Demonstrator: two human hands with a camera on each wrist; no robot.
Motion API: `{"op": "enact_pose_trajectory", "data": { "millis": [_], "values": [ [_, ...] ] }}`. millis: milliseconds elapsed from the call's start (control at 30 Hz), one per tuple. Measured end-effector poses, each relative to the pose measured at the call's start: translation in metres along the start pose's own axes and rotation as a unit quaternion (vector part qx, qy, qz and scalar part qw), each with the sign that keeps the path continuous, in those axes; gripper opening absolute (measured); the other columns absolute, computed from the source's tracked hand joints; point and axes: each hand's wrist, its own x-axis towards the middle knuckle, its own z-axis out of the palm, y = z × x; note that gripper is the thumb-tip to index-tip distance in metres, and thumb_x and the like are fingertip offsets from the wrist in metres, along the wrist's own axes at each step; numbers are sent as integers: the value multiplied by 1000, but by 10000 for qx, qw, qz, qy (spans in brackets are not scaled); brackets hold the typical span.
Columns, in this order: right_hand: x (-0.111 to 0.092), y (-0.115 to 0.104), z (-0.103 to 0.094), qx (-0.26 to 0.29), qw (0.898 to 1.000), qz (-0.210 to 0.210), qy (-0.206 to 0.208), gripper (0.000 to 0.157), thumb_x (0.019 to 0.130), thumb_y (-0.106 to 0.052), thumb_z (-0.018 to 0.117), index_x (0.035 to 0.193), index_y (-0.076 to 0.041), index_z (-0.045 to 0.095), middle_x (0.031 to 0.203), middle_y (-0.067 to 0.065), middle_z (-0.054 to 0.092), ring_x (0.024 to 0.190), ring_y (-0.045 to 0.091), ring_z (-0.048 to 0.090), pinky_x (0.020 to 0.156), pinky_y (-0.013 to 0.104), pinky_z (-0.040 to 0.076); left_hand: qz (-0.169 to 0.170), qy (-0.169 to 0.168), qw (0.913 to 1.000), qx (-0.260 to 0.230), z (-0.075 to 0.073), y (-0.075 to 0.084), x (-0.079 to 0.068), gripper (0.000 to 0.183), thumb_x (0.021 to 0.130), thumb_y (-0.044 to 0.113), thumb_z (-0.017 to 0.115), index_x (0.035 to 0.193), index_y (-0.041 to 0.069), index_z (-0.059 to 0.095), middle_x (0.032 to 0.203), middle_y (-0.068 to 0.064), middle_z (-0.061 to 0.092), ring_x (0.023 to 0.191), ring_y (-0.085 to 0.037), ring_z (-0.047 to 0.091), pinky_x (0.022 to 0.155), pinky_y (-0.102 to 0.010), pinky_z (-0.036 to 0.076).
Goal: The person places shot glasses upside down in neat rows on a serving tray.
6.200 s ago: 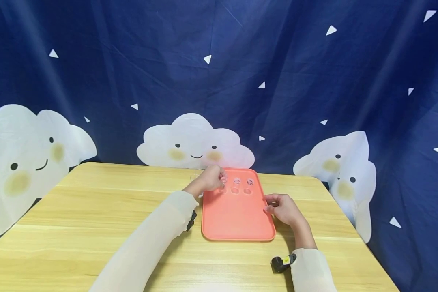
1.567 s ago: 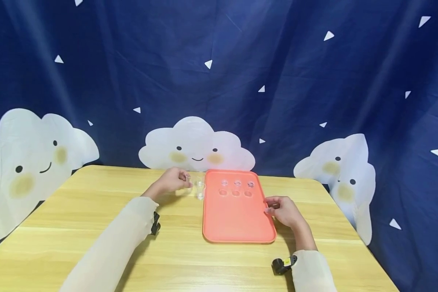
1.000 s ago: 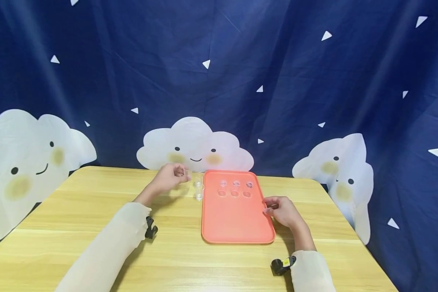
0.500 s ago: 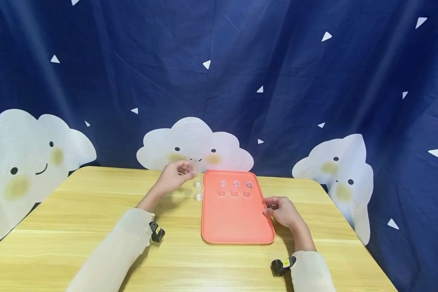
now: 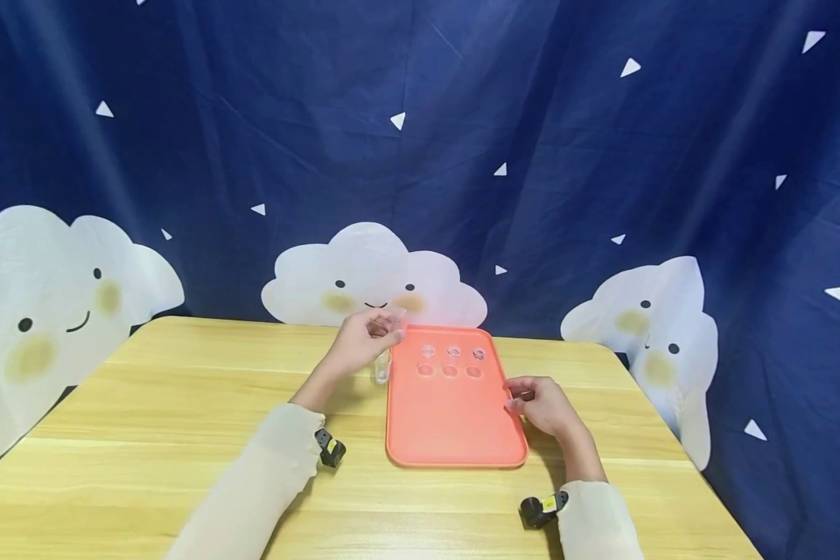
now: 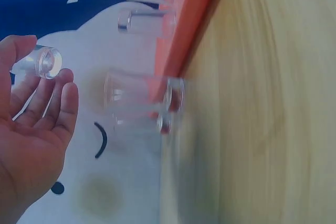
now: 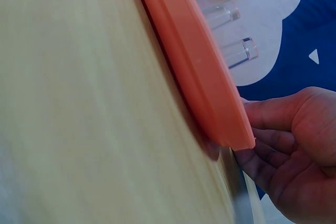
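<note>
My left hand (image 5: 365, 338) pinches a small clear shot glass (image 6: 47, 62) between thumb and fingers, raised above the table by the far left corner of the coral tray (image 5: 455, 424). In the left wrist view its thick base points down. My right hand (image 5: 542, 403) grips the tray's right edge, thumb on the rim and fingers lower, as the right wrist view shows. Three clear glasses (image 7: 241, 52) stand upside down in a row across the tray's far half. Beside the tray's left edge, two more upright glasses (image 6: 139, 93) stand on the table, partly behind my left hand in the head view.
The pale wooden table (image 5: 182, 435) runs out on both sides of the tray. Behind its far edge hangs a dark blue curtain (image 5: 308, 132) with white clouds and triangles. Small black cameras (image 5: 330, 449) sit on both wrists.
The left hand has gone from the tray's glasses to those on the left, lifted one off the table, and moved right with it toward the tray. The right hand stays at the tray's edge.
</note>
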Motion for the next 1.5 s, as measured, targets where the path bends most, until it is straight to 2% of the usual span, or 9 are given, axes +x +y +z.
{"op": "enact_pose_trajectory", "data": {
  "millis": [300,533,833,1000,1200,1500],
  "values": [
    [1,0,1,15,10000,-24,-15,35,90,3,71,124,1,70,110,13,74,93,23,69,82,39,60,12,-32,9999,-113,21,12,3,32,88,16,78,118,7,73,100,-6,71,92,-21,66,85,-36,57],
    [0,0,0,54,10000,-28,1,35,89,4,71,125,3,69,110,13,74,95,24,70,83,39,60,274,-48,9994,-183,36,20,7,32,87,14,77,119,6,74,98,-6,71,89,-20,66,83,-34,57],
    [1,1,0,108,9999,-25,-7,35,89,4,71,124,3,69,109,13,74,94,23,69,83,39,60,395,-123,9986,-343,60,31,11,32,87,10,76,118,3,74,95,-7,70,86,-18,64,80,-31,55],
    [2,2,0,100,9999,-70,8,35,89,4,71,124,3,69,110,14,74,95,24,69,84,39,60,249,-246,9989,-307,72,38,13,36,87,15,77,121,5,72,95,-3,70,87,-16,64,81,-29,55],
    [1,1,-1,62,10000,-25,-13,36,89,4,71,125,3,69,110,14,74,94,23,69,83,38,60,328,-383,9975,-497,87,43,18,35,88,13,77,120,3,68,97,-5,68,88,-16,63,82,-28,56],
    [1,0,-1,106,9999,27,-15,35,89,4,71,125,2,70,110,13,74,94,23,69,84,38,60,140,-387,9980,-469,102,43,17,20,88,15,77,101,10,63,95,-1,67,86,-14,65,79,-28,56]
  ]
}}
